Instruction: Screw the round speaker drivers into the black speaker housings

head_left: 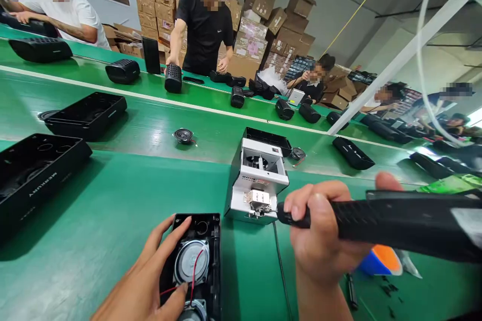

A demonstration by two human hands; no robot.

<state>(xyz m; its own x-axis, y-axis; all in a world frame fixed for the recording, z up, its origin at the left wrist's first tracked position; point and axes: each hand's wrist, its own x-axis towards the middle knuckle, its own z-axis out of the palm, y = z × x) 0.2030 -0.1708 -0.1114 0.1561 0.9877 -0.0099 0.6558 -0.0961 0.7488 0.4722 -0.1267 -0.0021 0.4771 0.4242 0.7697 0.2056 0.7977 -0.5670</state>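
Observation:
My right hand (318, 241) is wrapped round a black electric screwdriver (406, 223), whose tip points left. That tip is at the metal outlet of a white and black screw feeder (235, 195); whether it holds a screw is too small to tell. Lower down, my left hand (137, 281) grips the left side of an open black speaker housing (216, 266). Its fingers lie along the rim, and the thumb rests near a red wire (194, 271). Two round speaker drivers (191, 260) sit inside the housing, the nearer one cut off by the frame's bottom edge.
More open housings (71, 168) lie at left. Loose drivers (183, 136) rest on the green bench. Behind runs a line (120, 71) of black speakers, with several people working beyond it. A cable (280, 266) hangs from the feeder. An orange and blue object (382, 261) and small black bits lie at right.

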